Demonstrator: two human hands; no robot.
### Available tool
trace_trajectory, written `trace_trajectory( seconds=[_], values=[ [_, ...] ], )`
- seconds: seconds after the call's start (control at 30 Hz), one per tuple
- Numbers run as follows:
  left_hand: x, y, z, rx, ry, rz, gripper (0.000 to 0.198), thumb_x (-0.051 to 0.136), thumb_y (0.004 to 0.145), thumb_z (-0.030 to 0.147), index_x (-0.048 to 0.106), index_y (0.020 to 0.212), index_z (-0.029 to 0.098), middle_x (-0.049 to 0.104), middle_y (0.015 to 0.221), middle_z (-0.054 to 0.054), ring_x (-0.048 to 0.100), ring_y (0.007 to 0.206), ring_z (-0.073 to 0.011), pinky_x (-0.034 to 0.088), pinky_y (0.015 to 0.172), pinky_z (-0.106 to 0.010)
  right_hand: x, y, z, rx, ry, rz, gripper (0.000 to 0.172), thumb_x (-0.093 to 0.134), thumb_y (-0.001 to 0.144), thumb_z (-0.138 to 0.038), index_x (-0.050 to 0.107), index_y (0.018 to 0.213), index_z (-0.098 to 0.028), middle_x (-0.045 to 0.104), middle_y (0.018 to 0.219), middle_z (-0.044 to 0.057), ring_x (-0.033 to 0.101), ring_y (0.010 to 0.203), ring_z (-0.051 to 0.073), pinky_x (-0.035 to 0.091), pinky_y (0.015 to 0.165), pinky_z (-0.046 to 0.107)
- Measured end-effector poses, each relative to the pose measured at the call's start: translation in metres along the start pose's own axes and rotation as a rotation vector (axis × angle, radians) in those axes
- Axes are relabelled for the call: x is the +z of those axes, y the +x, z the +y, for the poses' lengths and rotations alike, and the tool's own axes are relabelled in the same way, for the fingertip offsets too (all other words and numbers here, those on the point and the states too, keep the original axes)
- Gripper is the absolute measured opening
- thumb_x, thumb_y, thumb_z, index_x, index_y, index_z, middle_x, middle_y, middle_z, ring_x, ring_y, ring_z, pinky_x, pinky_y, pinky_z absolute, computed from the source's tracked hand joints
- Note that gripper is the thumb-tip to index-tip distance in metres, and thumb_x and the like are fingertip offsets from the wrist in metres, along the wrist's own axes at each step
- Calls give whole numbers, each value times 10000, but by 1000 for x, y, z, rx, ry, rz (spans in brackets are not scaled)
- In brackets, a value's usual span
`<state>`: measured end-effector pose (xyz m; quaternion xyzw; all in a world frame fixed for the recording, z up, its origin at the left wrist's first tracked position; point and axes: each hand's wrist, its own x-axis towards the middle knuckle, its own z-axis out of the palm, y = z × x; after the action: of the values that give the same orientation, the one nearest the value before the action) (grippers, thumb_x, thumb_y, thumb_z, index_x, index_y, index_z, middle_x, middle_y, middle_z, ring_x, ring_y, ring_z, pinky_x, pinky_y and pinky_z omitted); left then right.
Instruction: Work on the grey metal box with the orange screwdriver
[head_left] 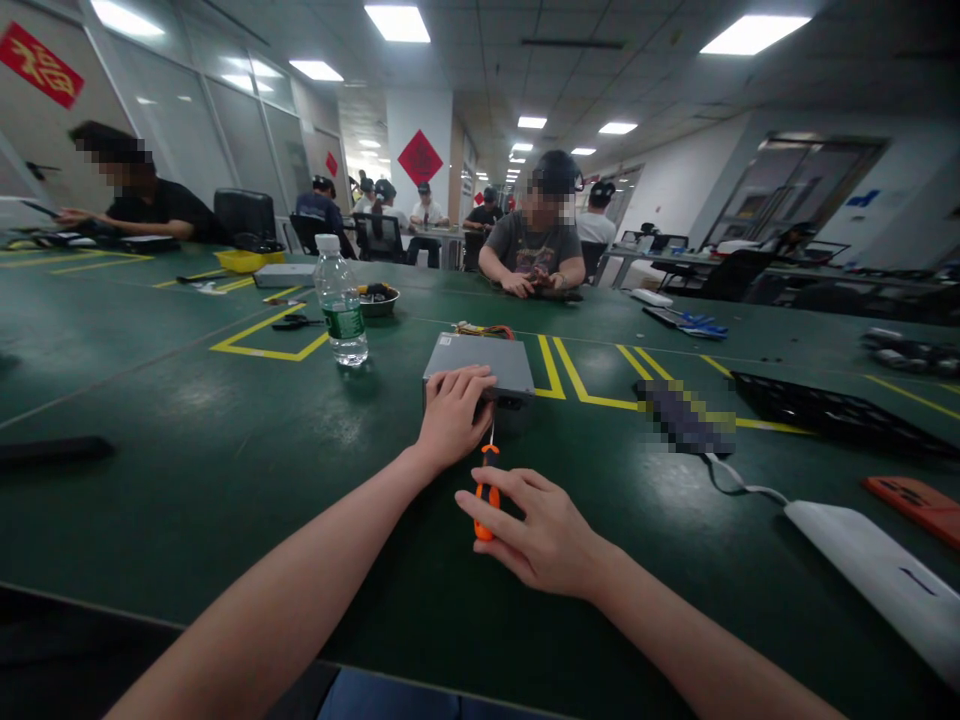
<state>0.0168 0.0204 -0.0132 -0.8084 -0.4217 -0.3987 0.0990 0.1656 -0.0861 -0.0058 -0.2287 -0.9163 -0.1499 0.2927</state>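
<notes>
A grey computer power supply [480, 358] lies on the green table, its bundle of coloured wires [484, 330] at the far side. My left hand [456, 410] grips its near edge, fingers across the top and thumb low at the front face. In my right hand [529, 525] is a screwdriver [487, 500] with an orange and black handle, held between thumb and fingers. Its thin shaft points away from me, up to the front face of the power supply. The tip is hidden near my left thumb, so contact with a screw cannot be made out.
A water bottle [343, 315] stands left of the power supply, with a metal bowl [377, 300] behind it. To the right lie a black panel [832, 410], a white device [870, 570] with a cable and an orange phone [915, 505]. Across the table sits a person [536, 240].
</notes>
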Motion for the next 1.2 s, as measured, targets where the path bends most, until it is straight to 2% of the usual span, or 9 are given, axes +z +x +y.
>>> trace_trajectory(
  seconds=[0.13, 0.23, 0.37, 0.5, 0.73, 0.8, 0.9, 1.0, 1.2],
  values=[
    [-1, 0, 0, 8, -6, -7, 261, 498, 851, 234, 528, 1110, 238, 561, 1252, -35, 461, 1179, -211, 267, 987, -399, 3, -3, 1, 30, -14, 136, 278, 524, 881, -353, 517, 1057, -137, 588, 1100, 186, 614, 935, 211, 531, 709, 307],
    [-1, 0, 0, 1, -3, -8, 271, 510, 843, 235, 528, 1113, 242, 562, 1250, -29, 461, 1180, -209, 270, 989, -398, 9, -6, 2, 24, 13, 171, 255, 552, 867, -364, 490, 986, -147, 606, 1073, 180, 630, 894, 193, 538, 703, 291],
    [0, 0, -1, -3, -4, -6, 279, 525, 833, 236, 524, 1112, 242, 560, 1255, -25, 459, 1179, -207, 265, 992, -396, 9, -5, 2, 51, 66, 109, 358, 509, 875, -439, 470, 1046, -128, 607, 1069, 173, 620, 943, 210, 545, 753, 312],
    [1, 0, -1, 6, -9, 2, 276, 526, 834, 237, 520, 1109, 240, 562, 1250, -22, 456, 1182, -199, 262, 997, -389, 2, -1, 0, 44, 36, 16, 375, 426, 913, -351, 444, 1204, -115, 563, 1136, 180, 587, 1024, 232, 534, 796, 344],
    [0, 0, 0, 0, -2, -12, 306, 544, 816, 247, 521, 1122, 244, 558, 1255, -30, 457, 1183, -212, 267, 998, -402, 9, -6, 3, 66, 73, 162, 266, 512, 886, -320, 430, 1085, -164, 577, 1129, 186, 620, 973, 212, 544, 751, 338],
    [0, 0, 0, -1, -4, -14, 310, 546, 813, 245, 521, 1122, 244, 556, 1258, -32, 456, 1184, -214, 265, 1001, -404, 10, -7, 3, 75, 101, 158, 281, 519, 883, -348, 422, 1077, -169, 598, 1097, 169, 631, 948, 204, 547, 755, 340],
    [0, 0, 0, -2, -7, -12, 310, 545, 813, 239, 518, 1122, 243, 556, 1259, -26, 455, 1185, -208, 267, 998, -399, 7, -5, 3, 87, 128, 84, 371, 467, 898, -411, 418, 1139, -133, 584, 1114, 176, 601, 1019, 223, 537, 816, 362],
    [1, 0, 0, -1, -13, -8, 307, 539, 817, 237, 515, 1122, 242, 558, 1257, -22, 453, 1187, -202, 262, 1002, -392, 1, -2, 1, 70, 89, 6, 412, 373, 935, -373, 405, 1229, -87, 554, 1156, 195, 562, 1080, 245, 525, 847, 370],
    [0, 0, 0, 1, -15, -6, 308, 533, 817, 240, 515, 1125, 238, 555, 1260, -28, 451, 1190, -209, 256, 1008, -397, 5, -4, 1, 81, 54, 76, 329, 478, 896, -372, 463, 1111, -124, 545, 1160, 200, 589, 1027, 244, 543, 791, 353]
  ],
)
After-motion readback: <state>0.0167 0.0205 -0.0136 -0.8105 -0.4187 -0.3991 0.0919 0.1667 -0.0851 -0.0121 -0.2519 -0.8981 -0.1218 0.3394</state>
